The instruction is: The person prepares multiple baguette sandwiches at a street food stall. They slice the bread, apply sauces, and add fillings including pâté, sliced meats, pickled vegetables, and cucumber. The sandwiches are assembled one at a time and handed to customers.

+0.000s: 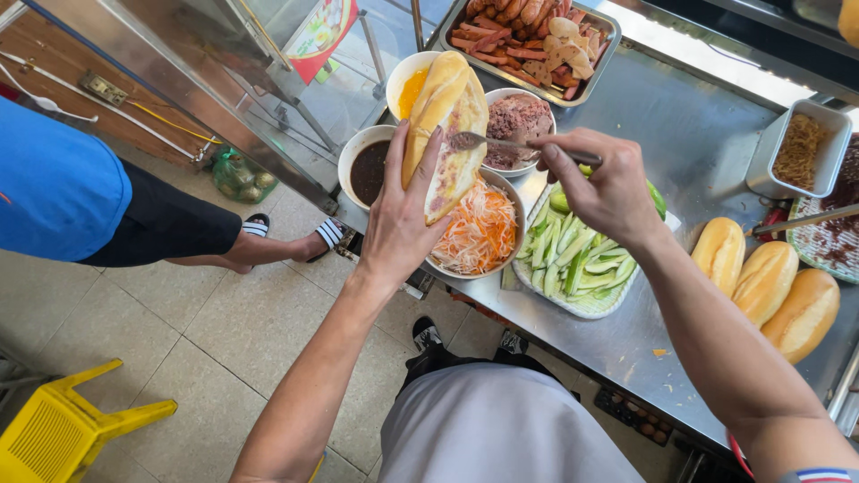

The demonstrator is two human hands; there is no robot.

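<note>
My left hand [400,224] grips a split baguette [446,125], held upright over the bowls with its cut side facing right. My right hand [607,183] holds a metal spoon [501,143] whose tip, carrying brown paste, touches the inside of the bread. Right behind the spoon sits a white bowl of brown pâté [521,121]. A bowl of shredded carrot and radish [483,234] lies under the baguette. A basket of cucumber sticks [577,259] lies below my right hand.
Steel counter [689,134] with a tray of sliced sausage [532,40], bowls of dark sauce [367,170] and yellow sauce [407,89], three whole baguettes [765,282], a metal tub of fried shreds [801,148]. A person in blue [63,192] sits at left; a yellow stool [63,429] stands on the tiled floor.
</note>
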